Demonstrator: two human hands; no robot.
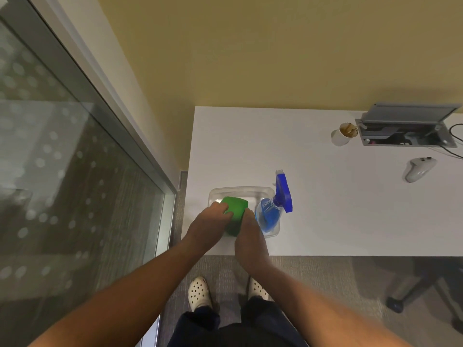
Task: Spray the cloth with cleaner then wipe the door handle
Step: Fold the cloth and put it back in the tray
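A folded green cloth [235, 211] lies in a clear plastic tub [240, 190] at the near left corner of the white table [325, 196]. My left hand [208, 225] grips the cloth's left side and my right hand [249, 236] grips its right side. A blue spray bottle [274, 209] stands in the same tub just right of my right hand, its nozzle pointing away from me. No door handle is visible in this view.
A glass door or wall with a grey metal frame [120, 116] runs along the left. On the table's far right are a paper cup [343, 135], an open cable box [406, 131] and a white controller [419, 169]. A chair base [411, 291] stands on the carpet.
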